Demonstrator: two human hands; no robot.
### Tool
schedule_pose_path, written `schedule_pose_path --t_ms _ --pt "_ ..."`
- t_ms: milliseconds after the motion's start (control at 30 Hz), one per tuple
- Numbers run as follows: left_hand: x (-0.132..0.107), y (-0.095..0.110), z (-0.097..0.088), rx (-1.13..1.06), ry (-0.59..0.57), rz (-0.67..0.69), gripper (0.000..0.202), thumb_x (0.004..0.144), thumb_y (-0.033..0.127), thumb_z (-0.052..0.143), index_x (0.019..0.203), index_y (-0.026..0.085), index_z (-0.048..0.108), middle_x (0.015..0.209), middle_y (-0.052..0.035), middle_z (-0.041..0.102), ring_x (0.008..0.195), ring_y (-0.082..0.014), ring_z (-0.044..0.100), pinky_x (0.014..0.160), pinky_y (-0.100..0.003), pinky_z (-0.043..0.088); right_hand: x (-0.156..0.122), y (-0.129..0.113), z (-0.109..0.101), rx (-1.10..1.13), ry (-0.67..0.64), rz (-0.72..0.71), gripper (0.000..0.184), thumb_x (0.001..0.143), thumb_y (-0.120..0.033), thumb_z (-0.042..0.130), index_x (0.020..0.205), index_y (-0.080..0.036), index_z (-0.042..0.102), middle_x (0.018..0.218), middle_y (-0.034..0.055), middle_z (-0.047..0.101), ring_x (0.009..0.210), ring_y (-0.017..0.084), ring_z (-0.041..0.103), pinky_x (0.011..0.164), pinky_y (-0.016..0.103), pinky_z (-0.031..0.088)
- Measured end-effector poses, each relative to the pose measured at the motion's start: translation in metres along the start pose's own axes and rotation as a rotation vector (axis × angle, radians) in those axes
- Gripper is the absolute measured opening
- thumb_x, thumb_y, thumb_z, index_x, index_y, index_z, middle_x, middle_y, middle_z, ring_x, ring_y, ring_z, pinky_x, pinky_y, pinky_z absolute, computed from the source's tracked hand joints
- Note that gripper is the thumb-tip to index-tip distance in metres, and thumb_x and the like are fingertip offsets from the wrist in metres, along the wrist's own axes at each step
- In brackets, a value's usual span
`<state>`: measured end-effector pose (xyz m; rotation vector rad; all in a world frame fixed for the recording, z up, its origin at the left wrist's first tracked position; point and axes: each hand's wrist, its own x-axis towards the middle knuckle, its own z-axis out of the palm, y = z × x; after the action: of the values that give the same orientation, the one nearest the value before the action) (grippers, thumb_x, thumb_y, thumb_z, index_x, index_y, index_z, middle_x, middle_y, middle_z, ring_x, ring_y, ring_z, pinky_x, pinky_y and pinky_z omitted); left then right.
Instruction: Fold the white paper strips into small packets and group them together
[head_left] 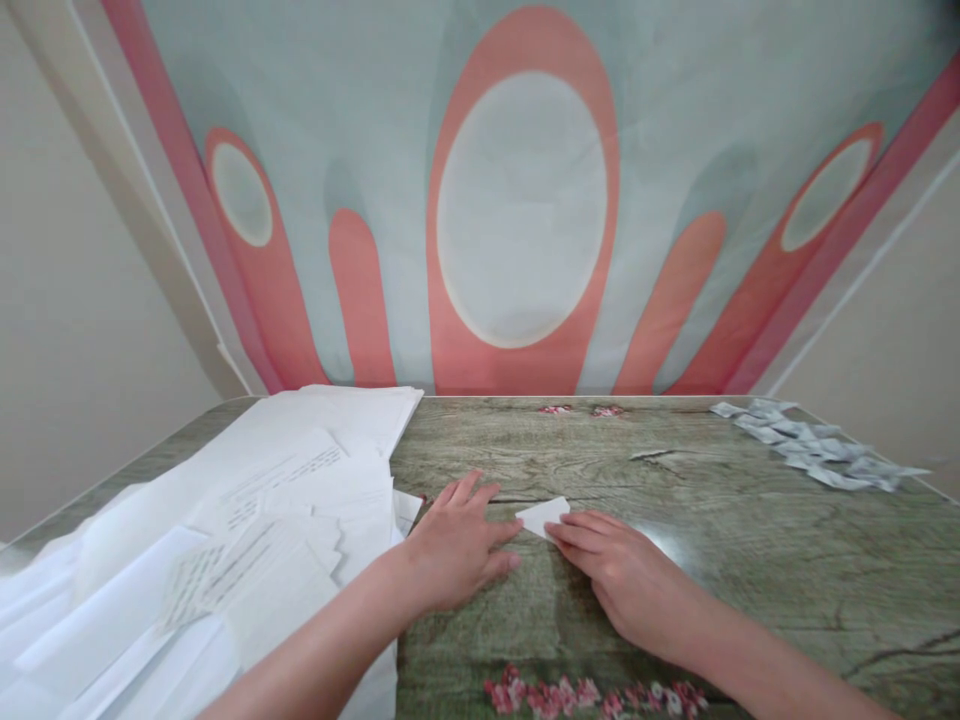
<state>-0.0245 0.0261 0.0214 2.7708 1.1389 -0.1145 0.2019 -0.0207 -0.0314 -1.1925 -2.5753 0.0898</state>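
A small folded piece of white paper [543, 516] lies on the wood-patterned table [675, 500] in front of me. My left hand [457, 545] rests on the table with its fingers spread flat, the fingertips touching the paper's left edge. My right hand [619, 575] lies palm down, its fingers stretched forward and pressing on the paper's right lower edge. Neither hand is wrapped around anything.
A large pile of white sheets and printed slips [225, 540] covers the table's left side. Several small folded paper pieces [814, 450] lie at the far right. A wall hanging with pink ovals [525, 200] stands behind the table. Flower print [592, 695] runs along the near edge.
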Motion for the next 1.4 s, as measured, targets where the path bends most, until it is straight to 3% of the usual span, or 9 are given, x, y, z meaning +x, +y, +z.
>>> schedule_pose_path --t_ms 167,267,433,567,733,900,1100,1300,1400 --pt "0.002 0.01 0.006 -0.027 0.056 -0.019 0.034 0.086 0.039 0.05 0.118 0.029 0.056 0.134 -0.009 0.042 0.129 -0.0334 0.027 0.101 -0.051 0.028 -0.001 -0.001 0.001 0.031 0.032 -0.003 0.055 0.067 0.003 0.039 0.116 -0.011 0.06 0.118 0.0097 0.061 0.112 0.023 0.049 0.1 0.041 0.038" --pt "0.003 0.021 0.013 -0.028 0.105 -0.007 0.038 0.087 0.035 0.048 0.124 0.026 0.05 0.135 -0.0093 0.041 0.13 -0.0316 0.025 0.102 -0.05 0.026 -0.002 0.0 0.003 0.066 0.057 -0.005 0.059 0.064 0.003 0.039 0.118 -0.011 0.058 0.117 0.0108 0.061 0.113 0.023 0.048 0.1 0.042 0.039" --pt "0.004 0.031 0.021 0.032 0.087 0.008 0.044 0.087 0.04 0.047 0.127 0.022 0.047 0.137 -0.0108 0.04 0.13 -0.0327 0.025 0.103 -0.05 0.024 -0.005 0.007 0.008 0.078 0.076 -0.006 0.057 0.066 0.003 0.038 0.116 -0.013 0.059 0.116 0.0095 0.061 0.112 0.021 0.05 0.102 0.043 0.038" --pt "0.005 0.03 0.023 0.065 0.098 -0.002 0.042 0.087 0.04 0.048 0.126 0.024 0.048 0.136 -0.0104 0.042 0.131 -0.0328 0.025 0.103 -0.05 0.025 -0.007 0.008 0.009 0.029 0.09 0.021 0.056 0.068 0.004 0.038 0.116 -0.014 0.059 0.123 0.0093 0.057 0.114 0.022 0.049 0.101 0.044 0.037" --pt "0.006 0.028 0.024 0.059 0.155 0.002 0.038 0.088 0.036 0.048 0.123 0.023 0.05 0.132 -0.0109 0.045 0.129 -0.0322 0.028 0.101 -0.05 0.028 -0.003 0.005 0.007 -0.003 0.115 -0.058 0.055 0.072 0.005 0.036 0.12 -0.014 0.055 0.118 0.0106 0.06 0.11 0.02 0.052 0.101 0.046 0.035" --pt "0.012 0.028 0.028 0.011 0.206 0.019 0.029 0.09 0.031 0.042 0.113 0.02 0.057 0.117 -0.0092 0.056 0.117 -0.0273 0.043 0.098 -0.044 0.034 0.0 0.002 0.008 -0.044 0.089 -0.057 0.044 0.078 -0.001 0.042 0.119 -0.011 0.056 0.116 0.0126 0.061 0.108 0.022 0.052 0.1 0.046 0.036" --pt "0.017 0.028 0.033 -0.023 0.241 -0.004 0.027 0.091 0.023 0.039 0.104 0.018 0.061 0.108 -0.009 0.059 0.106 -0.0245 0.051 0.092 -0.041 0.039 -0.002 0.013 0.01 0.103 0.11 -0.037 0.039 0.086 -0.007 0.039 0.119 -0.016 0.057 0.115 0.0107 0.062 0.106 0.02 0.054 0.093 0.04 0.045" --pt "0.017 0.03 0.034 0.019 0.246 0.014 0.027 0.09 0.021 0.038 0.104 0.016 0.06 0.108 -0.0101 0.059 0.107 -0.0254 0.05 0.092 -0.041 0.039 -0.004 0.025 0.012 0.204 0.201 -0.031 0.041 0.087 -0.006 0.034 0.116 -0.021 0.06 0.112 0.0062 0.065 0.106 0.018 0.057 0.097 0.04 0.042" --pt "0.017 0.031 0.036 0.023 0.257 0.014 0.026 0.089 0.02 0.039 0.104 0.015 0.06 0.108 -0.0105 0.059 0.106 -0.0251 0.051 0.093 -0.041 0.039 -0.003 0.023 0.013 0.163 0.181 -0.055 0.037 0.089 -0.009 0.037 0.114 -0.021 0.061 0.112 0.0075 0.064 0.106 0.019 0.056 0.096 0.042 0.042"
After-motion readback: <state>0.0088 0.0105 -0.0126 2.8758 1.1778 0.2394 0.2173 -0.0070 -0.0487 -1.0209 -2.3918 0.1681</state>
